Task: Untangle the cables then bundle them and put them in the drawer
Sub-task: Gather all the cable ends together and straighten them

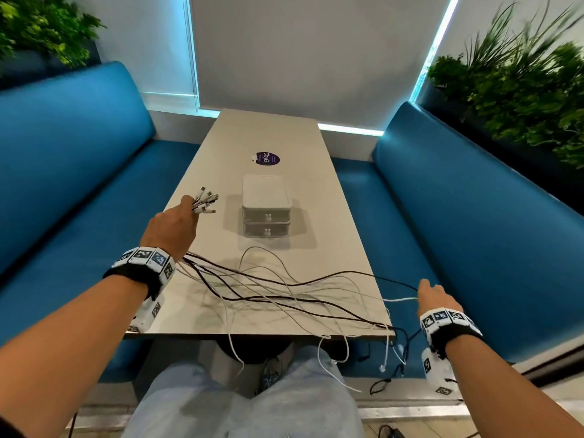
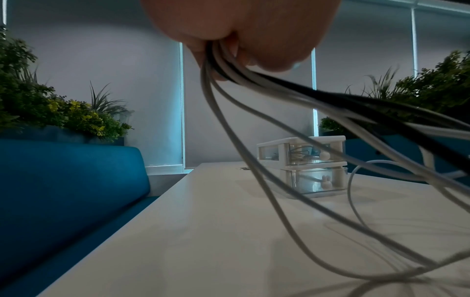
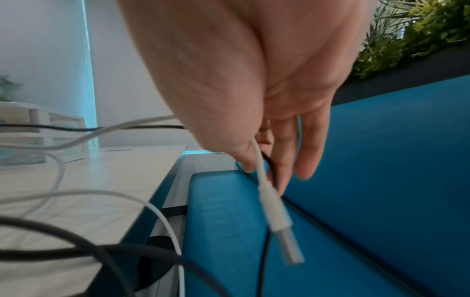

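Now | left hand (image 1: pixel 172 227) grips cables (image 1: pixel 278 287) | right hand (image 1: pixel 434 297) pinches white cable end (image 3: pixel 276 217) | drawer unit (image 1: pixel 266 210) closed, cables inside

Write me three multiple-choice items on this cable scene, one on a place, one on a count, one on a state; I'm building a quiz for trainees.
1. Where does the drawer unit stand?
A. on the table, beyond the cables
B. on the bench seat
C. on the floor

2. How many drawers does the unit stack?
A. one
B. two
C. four

3. What is the left hand doing?
A. resting flat on the table
B. hanging idle and holding nothing
C. gripping the gathered cable ends

Key: 1 A, the head view shows the unit on the tabletop past the loose cables. 2 B, two drawer fronts, each with a knob, sit one above the other. 3 C, connectors fan out past the fingers, and the left wrist view shows cables running out of the fist, while the right hand pinches a white cable beside the table's edge.
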A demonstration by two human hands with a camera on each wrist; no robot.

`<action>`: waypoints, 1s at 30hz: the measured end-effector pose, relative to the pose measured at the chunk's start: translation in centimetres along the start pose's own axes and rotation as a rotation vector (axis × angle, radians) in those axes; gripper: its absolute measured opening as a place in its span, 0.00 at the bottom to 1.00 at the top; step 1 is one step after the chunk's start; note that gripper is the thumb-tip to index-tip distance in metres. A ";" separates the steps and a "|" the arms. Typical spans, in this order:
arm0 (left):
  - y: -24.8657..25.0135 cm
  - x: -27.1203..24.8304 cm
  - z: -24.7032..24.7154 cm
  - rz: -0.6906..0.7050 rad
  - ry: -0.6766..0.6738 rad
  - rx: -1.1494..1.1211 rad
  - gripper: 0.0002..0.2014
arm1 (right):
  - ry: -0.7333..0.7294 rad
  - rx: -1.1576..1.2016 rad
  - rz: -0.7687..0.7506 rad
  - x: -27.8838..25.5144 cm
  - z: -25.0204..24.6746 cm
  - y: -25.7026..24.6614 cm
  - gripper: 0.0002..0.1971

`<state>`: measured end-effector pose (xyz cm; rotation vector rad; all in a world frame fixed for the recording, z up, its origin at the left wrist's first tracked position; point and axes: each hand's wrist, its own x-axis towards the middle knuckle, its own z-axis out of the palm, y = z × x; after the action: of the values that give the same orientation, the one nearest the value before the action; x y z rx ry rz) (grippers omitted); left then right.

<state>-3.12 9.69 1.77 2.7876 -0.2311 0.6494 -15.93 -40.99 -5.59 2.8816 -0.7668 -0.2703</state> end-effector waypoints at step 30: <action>9.0 -0.5 -1.5 0.076 -0.083 -0.533 0.13 | -0.315 0.686 -0.830 -11.9 -11.3 -30.0 0.39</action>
<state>-6.12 1.61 4.86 2.3005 -0.4553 0.4109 -9.37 -8.14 1.43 3.7102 0.4878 -0.6655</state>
